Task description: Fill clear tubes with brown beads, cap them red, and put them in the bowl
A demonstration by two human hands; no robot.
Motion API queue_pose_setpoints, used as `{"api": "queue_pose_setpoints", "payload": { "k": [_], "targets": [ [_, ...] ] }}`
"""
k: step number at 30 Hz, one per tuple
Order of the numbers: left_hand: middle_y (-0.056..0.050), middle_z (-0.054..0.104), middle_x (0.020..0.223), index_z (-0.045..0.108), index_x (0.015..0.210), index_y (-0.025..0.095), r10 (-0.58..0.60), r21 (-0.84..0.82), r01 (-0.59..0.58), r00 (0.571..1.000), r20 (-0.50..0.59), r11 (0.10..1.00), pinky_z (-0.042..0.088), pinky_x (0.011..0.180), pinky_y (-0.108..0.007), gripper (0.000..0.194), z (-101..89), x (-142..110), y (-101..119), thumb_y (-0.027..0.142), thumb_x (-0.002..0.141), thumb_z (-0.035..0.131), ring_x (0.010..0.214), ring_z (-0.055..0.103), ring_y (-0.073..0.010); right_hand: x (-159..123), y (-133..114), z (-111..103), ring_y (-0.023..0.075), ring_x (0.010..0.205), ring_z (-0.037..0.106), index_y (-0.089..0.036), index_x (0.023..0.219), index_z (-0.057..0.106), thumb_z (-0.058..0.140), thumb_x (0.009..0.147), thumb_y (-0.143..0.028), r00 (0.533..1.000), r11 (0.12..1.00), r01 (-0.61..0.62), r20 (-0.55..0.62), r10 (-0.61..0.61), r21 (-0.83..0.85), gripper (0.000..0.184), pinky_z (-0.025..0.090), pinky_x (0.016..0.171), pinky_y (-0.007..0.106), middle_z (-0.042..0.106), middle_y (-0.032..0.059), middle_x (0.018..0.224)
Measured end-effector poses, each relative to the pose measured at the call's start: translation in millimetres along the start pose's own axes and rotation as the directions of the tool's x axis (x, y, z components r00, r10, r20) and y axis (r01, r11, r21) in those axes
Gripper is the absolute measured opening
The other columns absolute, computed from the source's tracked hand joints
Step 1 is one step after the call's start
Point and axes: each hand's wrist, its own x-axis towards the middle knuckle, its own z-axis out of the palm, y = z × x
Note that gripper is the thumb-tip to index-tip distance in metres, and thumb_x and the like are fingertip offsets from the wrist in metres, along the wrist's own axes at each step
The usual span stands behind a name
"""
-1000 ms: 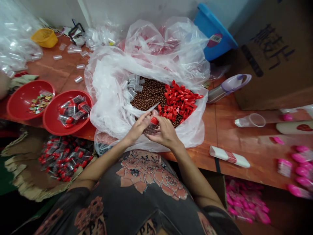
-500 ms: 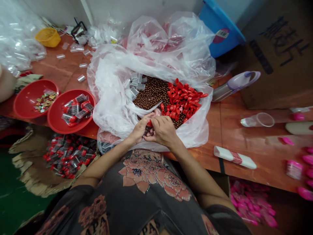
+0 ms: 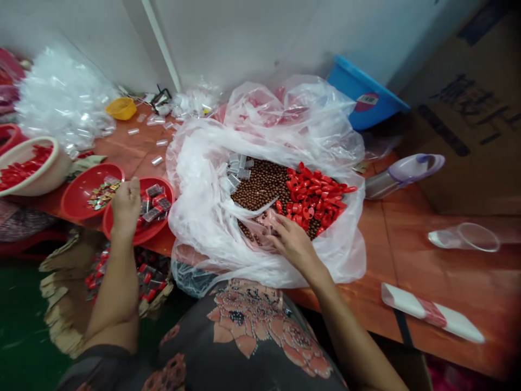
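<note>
My left hand (image 3: 126,205) is over the red bowl (image 3: 170,187) of small clear boxes with dark balls and red caps (image 3: 157,205). Its fingers point away and down, so their grip is hidden. My right hand (image 3: 292,239) is at the near side of the plastic bag (image 3: 195,179), fingers stretched and somewhat apart. Its fingertips are beside a pinkish translucent piece (image 3: 266,220); whether they touch it I cannot tell. Inside the bag lie small brown balls (image 3: 260,184), a heap of red caps (image 3: 315,193) and several clear empty tubes (image 3: 239,169).
Another red bowl (image 3: 71,198) holds small colourful pieces. A cream bowl (image 3: 52,168) contains red parts. Below the table edge, a torn carton (image 3: 57,304) holds more filled boxes. A blue basin (image 3: 354,81), a purple-handled clear container (image 3: 407,174) and a white tube (image 3: 407,301) are at right.
My hands were together over the bag around a small red-capped box. They have parted: the left moved to the bowl, the right stays at the bag with fingers loosened. The view has shifted.
</note>
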Motion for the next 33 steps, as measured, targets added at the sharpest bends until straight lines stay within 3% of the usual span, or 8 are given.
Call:
{"api": "queue_pose_setpoints", "payload": {
  "k": [7, 10, 13, 18, 22, 26, 30, 33],
  "targets": [
    [-0.009, 0.065, 0.100, 0.067, 0.104, 0.020, 0.147, 0.391, -0.198, 0.977, 0.157, 0.899, 0.048, 0.085, -0.030, 0.018, 43.1, 48, -24, 0.025, 0.094, 0.053, 0.096, 0.061, -0.0195, 21, 13, -3, 0.0272, 0.097, 0.065, -0.013, 0.123, 0.063, 0.042, 0.097, -0.022, 0.976, 0.958, -0.211, 0.012, 0.217, -0.192, 0.034, 0.054, 0.084, 0.038, 0.064, 0.0166, 0.108],
    [-0.013, 0.064, 0.105, 0.069, 0.100, 0.015, 0.026, 0.592, -0.277, 0.918, 0.396, 0.756, 0.046, 0.087, -0.032, 0.024, 82.9, 70, -42, 0.013, 0.093, 0.046, 0.101, 0.059, -0.0222, 31, 15, -1, 0.0260, 0.089, 0.067, -0.016, 0.136, 0.054, 0.045, 0.097, -0.025, 0.947, 0.913, -0.288, 0.057, 0.317, -0.290, 0.041, 0.054, 0.072, 0.035, 0.062, 0.0161, 0.112],
    [-0.019, 0.064, 0.107, 0.069, 0.099, 0.008, -0.143, 0.712, -0.270, 0.875, 0.462, 0.648, 0.045, 0.086, -0.035, 0.031, 110.6, 92, -59, 0.002, 0.088, 0.041, 0.102, 0.059, -0.0254, 34, 19, -2, 0.0260, 0.086, 0.068, -0.019, 0.139, 0.051, 0.048, 0.096, -0.029, 0.930, 0.903, -0.292, 0.128, 0.346, -0.316, 0.044, 0.054, 0.066, 0.034, 0.062, 0.0147, 0.113],
    [-0.019, 0.066, 0.107, 0.068, 0.104, 0.008, -0.157, 0.727, -0.281, 0.868, 0.471, 0.626, 0.046, 0.089, -0.036, 0.028, 108.4, 111, -73, 0.012, 0.094, 0.042, 0.102, 0.062, -0.0265, 32, 26, -5, 0.0284, 0.092, 0.069, -0.020, 0.137, 0.054, 0.050, 0.095, -0.030, 0.928, 0.919, -0.338, 0.093, 0.362, -0.201, 0.044, 0.056, 0.072, 0.038, 0.057, 0.0165, 0.127],
    [-0.013, 0.067, 0.114, 0.065, 0.114, 0.014, -0.007, 0.498, -0.266, 0.877, 0.480, 0.826, 0.045, 0.097, -0.035, 0.029, 111.6, 101, -63, 0.024, 0.098, 0.043, 0.107, 0.062, -0.0225, 43, 22, 1, 0.0307, 0.112, 0.063, -0.018, 0.142, 0.050, 0.051, 0.095, -0.032, 0.943, 0.931, -0.331, 0.028, 0.331, 0.156, 0.049, 0.053, 0.092, 0.043, 0.057, 0.0167, 0.132],
    [-0.008, 0.067, 0.113, 0.061, 0.117, 0.018, 0.135, 0.019, -0.164, 0.869, 0.475, 0.986, 0.047, 0.094, -0.031, 0.030, 138.0, 65, -50, 0.036, 0.097, 0.047, 0.104, 0.063, -0.0193, 58, 6, 10, 0.0239, 0.104, 0.066, -0.020, 0.145, 0.047, 0.058, 0.091, -0.037, 0.945, 0.755, -0.228, -0.047, 0.324, 0.615, 0.058, 0.053, 0.092, 0.039, 0.064, 0.0118, 0.126],
    [-0.003, 0.065, 0.087, 0.052, 0.123, 0.016, -0.042, -0.193, 0.124, 0.922, 0.384, 0.973, 0.049, 0.075, -0.027, 0.041, 159.7, 34, -47, 0.045, 0.093, 0.052, 0.079, 0.062, -0.0155, 61, -7, 17, 0.0199, 0.094, 0.066, -0.022, 0.122, 0.068, 0.059, 0.088, -0.033, 0.925, 0.610, -0.193, -0.064, 0.374, 0.769, 0.037, 0.053, 0.089, 0.036, 0.070, 0.0080, 0.111],
    [-0.003, 0.067, 0.089, 0.057, 0.117, 0.016, -0.131, -0.211, 0.251, 0.879, 0.458, 0.945, 0.048, 0.075, -0.026, 0.043, 160.6, 25, -46, 0.044, 0.085, 0.064, 0.080, 0.063, -0.0152, 56, -7, 21, 0.0183, 0.086, 0.066, -0.022, 0.115, 0.071, 0.063, 0.084, -0.033, 0.887, 0.501, -0.247, -0.016, 0.462, 0.829, 0.035, 0.054, 0.082, 0.034, 0.071, 0.0069, 0.105]
  ]
}}
